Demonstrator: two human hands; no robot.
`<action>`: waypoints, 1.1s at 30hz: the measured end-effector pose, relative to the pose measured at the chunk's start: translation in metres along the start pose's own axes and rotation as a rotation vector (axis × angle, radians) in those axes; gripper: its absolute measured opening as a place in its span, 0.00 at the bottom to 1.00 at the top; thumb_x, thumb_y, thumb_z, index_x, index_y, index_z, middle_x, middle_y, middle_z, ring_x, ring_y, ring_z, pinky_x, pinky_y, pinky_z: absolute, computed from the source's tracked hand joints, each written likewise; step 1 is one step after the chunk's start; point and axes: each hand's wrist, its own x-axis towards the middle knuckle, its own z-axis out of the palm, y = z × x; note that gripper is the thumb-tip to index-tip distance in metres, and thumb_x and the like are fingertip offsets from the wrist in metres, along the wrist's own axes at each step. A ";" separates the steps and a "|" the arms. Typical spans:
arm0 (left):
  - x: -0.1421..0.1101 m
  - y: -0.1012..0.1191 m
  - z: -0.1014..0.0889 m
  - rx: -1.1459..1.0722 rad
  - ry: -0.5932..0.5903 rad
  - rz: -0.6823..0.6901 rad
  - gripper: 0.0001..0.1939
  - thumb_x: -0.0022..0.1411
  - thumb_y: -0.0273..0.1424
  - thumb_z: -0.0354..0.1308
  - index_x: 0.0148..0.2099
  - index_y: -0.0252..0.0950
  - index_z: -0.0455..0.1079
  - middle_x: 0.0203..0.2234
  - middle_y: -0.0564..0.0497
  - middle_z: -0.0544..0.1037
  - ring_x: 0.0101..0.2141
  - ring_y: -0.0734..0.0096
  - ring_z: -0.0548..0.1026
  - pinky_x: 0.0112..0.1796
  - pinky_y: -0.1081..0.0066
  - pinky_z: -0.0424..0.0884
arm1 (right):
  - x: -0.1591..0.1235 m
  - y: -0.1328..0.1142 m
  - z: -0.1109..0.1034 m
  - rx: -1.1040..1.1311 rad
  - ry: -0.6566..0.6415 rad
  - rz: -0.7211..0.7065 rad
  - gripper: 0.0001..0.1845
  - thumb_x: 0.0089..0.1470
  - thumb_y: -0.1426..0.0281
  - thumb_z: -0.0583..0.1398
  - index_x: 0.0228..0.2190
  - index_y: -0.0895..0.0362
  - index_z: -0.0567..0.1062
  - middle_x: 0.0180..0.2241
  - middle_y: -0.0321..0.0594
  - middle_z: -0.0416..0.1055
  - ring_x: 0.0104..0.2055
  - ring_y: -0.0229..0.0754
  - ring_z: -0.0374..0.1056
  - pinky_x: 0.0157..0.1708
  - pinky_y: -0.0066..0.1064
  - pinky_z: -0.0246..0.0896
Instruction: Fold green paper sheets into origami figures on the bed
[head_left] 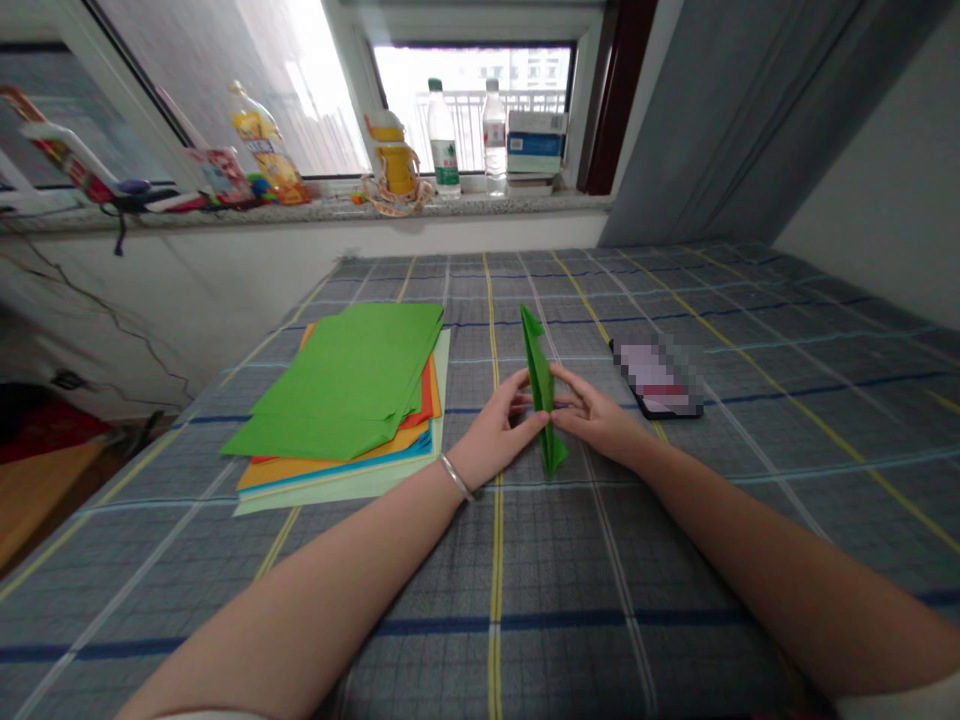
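A long, narrow folded piece of green paper (541,385) stands on edge on the plaid bedsheet (675,500), pointed at both ends. My left hand (499,430) pinches its middle from the left; a silver bracelet circles that wrist. My right hand (596,412) pinches the same paper from the right, fingers pressed against it. Both hands meet at the paper's middle.
A stack of coloured paper sheets (345,400), green on top, lies to the left. A phone (658,378) lies just right of my right hand. Bottles (444,140) and boxes (534,150) line the windowsill. The bed's left edge drops to the floor.
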 end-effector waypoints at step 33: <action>0.003 0.000 -0.006 0.162 -0.018 0.101 0.41 0.50 0.18 0.48 0.68 0.38 0.49 0.64 0.47 0.56 0.63 0.62 0.56 0.63 0.59 0.52 | -0.005 -0.016 0.004 -0.503 0.135 -0.266 0.32 0.50 0.76 0.49 0.58 0.56 0.61 0.59 0.43 0.62 0.63 0.44 0.54 0.63 0.44 0.46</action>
